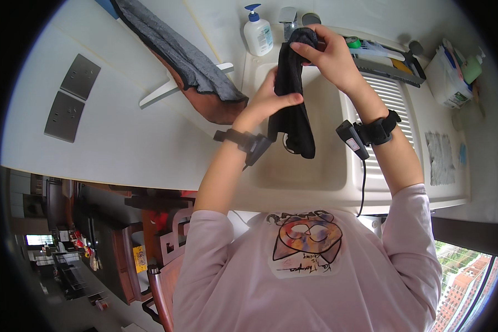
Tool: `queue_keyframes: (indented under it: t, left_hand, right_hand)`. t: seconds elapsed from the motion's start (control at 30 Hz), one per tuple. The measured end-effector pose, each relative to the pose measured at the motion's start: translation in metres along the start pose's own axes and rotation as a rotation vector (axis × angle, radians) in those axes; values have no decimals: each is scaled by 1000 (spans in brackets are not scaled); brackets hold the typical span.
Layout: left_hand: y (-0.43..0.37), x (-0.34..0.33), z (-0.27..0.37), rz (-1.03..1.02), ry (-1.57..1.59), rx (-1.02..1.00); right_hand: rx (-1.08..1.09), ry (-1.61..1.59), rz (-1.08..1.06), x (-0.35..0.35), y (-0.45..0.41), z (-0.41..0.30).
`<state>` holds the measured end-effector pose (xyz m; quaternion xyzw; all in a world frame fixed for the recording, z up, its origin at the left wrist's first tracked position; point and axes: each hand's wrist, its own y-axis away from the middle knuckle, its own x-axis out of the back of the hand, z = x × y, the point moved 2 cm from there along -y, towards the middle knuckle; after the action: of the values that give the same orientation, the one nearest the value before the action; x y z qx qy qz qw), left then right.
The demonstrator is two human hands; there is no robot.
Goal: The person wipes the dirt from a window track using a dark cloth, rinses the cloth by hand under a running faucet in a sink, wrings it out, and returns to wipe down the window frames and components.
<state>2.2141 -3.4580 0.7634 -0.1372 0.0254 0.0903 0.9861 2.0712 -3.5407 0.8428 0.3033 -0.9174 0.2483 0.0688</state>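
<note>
Over the beige sink basin (pixel 321 166), a black cloth item (pixel 292 79), perhaps a sock, hangs between my hands. My right hand (pixel 330 54) pinches its gathered upper end near the chrome faucet (pixel 289 18). Around its middle, my left hand (pixel 274 97) is closed with the thumb across the front; the other fingers are hidden behind. The lower end dangles above the drain (pixel 289 144), which it partly covers. Each wrist wears a black strap with a small device.
Behind the basin stand a white pump bottle (pixel 258 37) and a dark tray (pixel 388 68) with brushes. A ribbed drainboard (pixel 392 97), a grey rag (pixel 440 157) and a white container (pixel 448 79) are at the right. Grey and brown towels (pixel 186 66) hang on the left wall.
</note>
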Motion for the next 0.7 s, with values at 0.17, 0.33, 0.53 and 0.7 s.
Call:
queue_keyframes:
  t: [0.17,0.33,0.53,0.7]
  left_hand:
    - [2,-24,-48,-180,-245,349]
    - [3,-2,-54,206,544,247]
    - [-17,-15,-14,173,848,206]
    - [-29,-19,-12,313,1086,393]
  right_hand:
    - [61,-222,115,17,-10,-13]
    - [-382,-411,148,52,16,27]
    - [-947,-609,-140,14,60,123]
    - [-738,-1165,-174,-47,49,152]
